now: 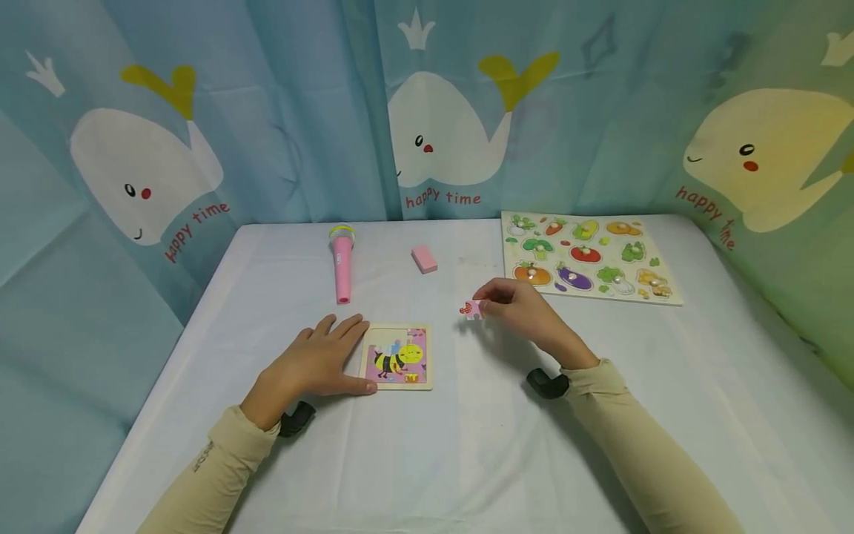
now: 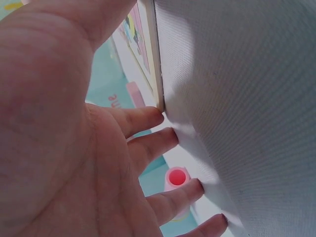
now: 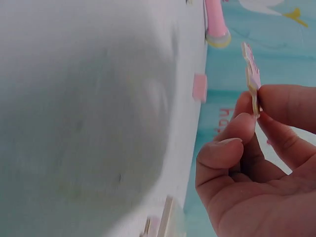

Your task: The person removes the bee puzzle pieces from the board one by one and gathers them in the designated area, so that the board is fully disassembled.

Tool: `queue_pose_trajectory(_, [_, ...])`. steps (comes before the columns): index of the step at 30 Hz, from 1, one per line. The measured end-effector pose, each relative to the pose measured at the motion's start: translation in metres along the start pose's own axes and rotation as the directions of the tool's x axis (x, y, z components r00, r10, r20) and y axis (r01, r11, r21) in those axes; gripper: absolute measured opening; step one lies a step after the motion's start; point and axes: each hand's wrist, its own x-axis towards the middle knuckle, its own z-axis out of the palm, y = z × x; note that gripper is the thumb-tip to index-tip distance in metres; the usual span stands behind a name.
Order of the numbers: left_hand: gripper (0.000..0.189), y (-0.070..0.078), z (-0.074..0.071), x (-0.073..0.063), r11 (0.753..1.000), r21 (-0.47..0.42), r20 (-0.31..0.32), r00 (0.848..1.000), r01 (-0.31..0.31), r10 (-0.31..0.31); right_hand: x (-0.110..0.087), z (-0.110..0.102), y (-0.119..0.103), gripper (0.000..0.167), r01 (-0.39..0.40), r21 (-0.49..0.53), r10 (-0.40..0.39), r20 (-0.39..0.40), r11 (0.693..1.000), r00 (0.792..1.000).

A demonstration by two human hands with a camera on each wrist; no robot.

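A small square jigsaw puzzle (image 1: 399, 357) with a bee picture lies in a pale wooden frame at the table's middle. The upper left part of its picture area shows bare wood. My left hand (image 1: 316, 360) lies along the frame's left side, fingers spread and fairly straight. Its thumb touches the lower left corner and its index finger the upper left one; the other fingertips rest on the cloth in the left wrist view. To the right, above the table, my right hand (image 1: 520, 311) pinches a pink puzzle piece (image 1: 471, 310) with a red pattern between thumb and fingers.
Behind the left hand lies a pink toy microphone (image 1: 342, 268). A pink eraser-like block (image 1: 424, 259) sits near the table's back. At the back right lies a vegetable peg board (image 1: 594, 258). A blue whale-print curtain (image 1: 307, 111) hangs behind the white-covered table (image 1: 427, 460).
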Motion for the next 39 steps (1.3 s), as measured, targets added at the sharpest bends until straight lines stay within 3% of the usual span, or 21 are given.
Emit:
queue_pose_trajectory(7, [0.107, -0.001, 0.002, -0.001, 1.000, -0.012, 0.004, 1.000, -0.009, 0.009, -0.011, -0.017, 0.008, 0.020, -0.048, 0.006, 0.048, -0.058, 0.999, 0.997])
queue_pose_trajectory(18, [0.107, -0.005, 0.004, 0.002, 1.000, 0.011, 0.007, 1.000, -0.009, 0.008, -0.015, -0.044, 0.024, 0.029, -0.130, 0.083, 0.135, -0.063, 0.988, 0.989])
queue_pose_trajectory(29, [0.107, -0.006, -0.002, 0.001, 0.999, 0.039, -0.019, 1.000, -0.015, 0.016, -0.015, -0.078, 0.039, 0.034, -0.200, -0.017, 0.196, -0.119, 0.980, 0.973])
queue_pose_trajectory(39, [0.107, -0.006, -0.001, 0.005, 0.999, 0.040, -0.016, 1.000, -0.009, 0.010, -0.014, -0.092, 0.057, 0.035, -0.335, -0.083, 0.324, -0.121, 0.939, 0.938])
